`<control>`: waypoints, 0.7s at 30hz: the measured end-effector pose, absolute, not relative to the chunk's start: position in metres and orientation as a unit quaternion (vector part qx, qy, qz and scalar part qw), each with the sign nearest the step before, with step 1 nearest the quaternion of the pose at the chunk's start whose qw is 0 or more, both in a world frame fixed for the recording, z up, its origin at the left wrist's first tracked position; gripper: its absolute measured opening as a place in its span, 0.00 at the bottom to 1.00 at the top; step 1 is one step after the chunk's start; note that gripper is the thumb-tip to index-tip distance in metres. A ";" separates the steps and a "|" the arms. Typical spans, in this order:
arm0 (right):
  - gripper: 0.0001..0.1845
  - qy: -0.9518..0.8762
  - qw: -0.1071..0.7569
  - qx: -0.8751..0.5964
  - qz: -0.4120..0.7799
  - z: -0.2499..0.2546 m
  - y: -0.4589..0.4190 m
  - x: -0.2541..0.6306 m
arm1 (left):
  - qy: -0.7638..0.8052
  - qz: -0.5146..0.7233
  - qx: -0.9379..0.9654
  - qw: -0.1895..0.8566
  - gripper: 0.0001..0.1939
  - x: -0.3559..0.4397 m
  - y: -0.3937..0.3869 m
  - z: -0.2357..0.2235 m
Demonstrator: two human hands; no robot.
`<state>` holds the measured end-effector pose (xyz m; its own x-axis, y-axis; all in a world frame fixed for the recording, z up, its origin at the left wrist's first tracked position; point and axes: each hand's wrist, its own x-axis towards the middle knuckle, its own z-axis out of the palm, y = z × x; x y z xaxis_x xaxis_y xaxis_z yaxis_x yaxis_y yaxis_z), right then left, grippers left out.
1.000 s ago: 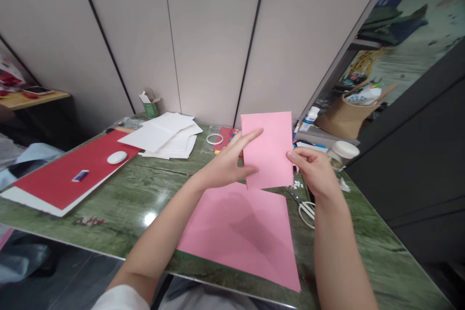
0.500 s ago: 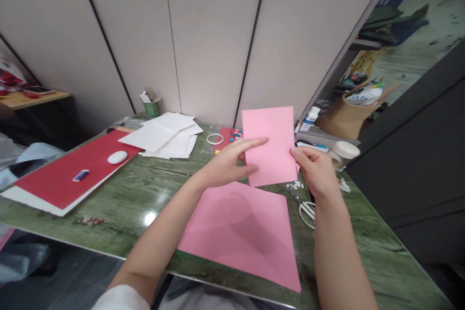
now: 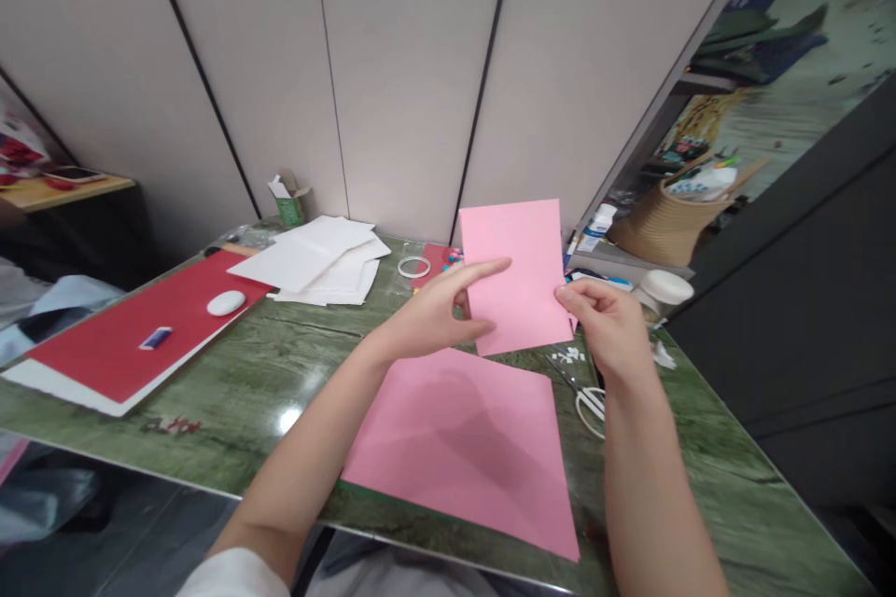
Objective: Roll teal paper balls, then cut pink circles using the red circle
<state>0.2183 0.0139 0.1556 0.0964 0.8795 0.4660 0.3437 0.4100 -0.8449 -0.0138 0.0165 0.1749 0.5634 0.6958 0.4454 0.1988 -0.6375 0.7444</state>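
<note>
between both hands (image 3: 435,310) (image 3: 614,328), a pink card (image 3: 522,238) is held up

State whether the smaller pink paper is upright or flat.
Upright: the smaller pink paper faces the camera, side edge in the right hand.

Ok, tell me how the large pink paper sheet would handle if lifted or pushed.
The large pink paper sheet looks thin, so it's probably light. Held by one corner, its broad span would likely sag. Glare on the green tabletop suggests the sheet may slide easily.
</note>
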 end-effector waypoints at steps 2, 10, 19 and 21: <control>0.11 -0.624 0.560 -0.492 0.234 0.156 0.013 0.217 | 0.274 0.381 0.819 0.329 0.32 -0.014 0.017 0.175; 0.12 -0.636 0.498 -0.501 0.310 0.157 0.013 0.220 | 0.302 0.378 0.813 0.324 0.36 -0.015 0.020 0.172; 0.12 -0.633 0.520 -0.479 0.317 0.153 0.016 0.220 | 0.247 0.346 0.821 0.381 0.21 -0.013 0.025 0.173; 0.12 -0.628 0.527 -0.480 0.312 0.154 0.015 0.218 | 0.258 0.350 0.817 0.379 0.24 -0.012 0.024 0.173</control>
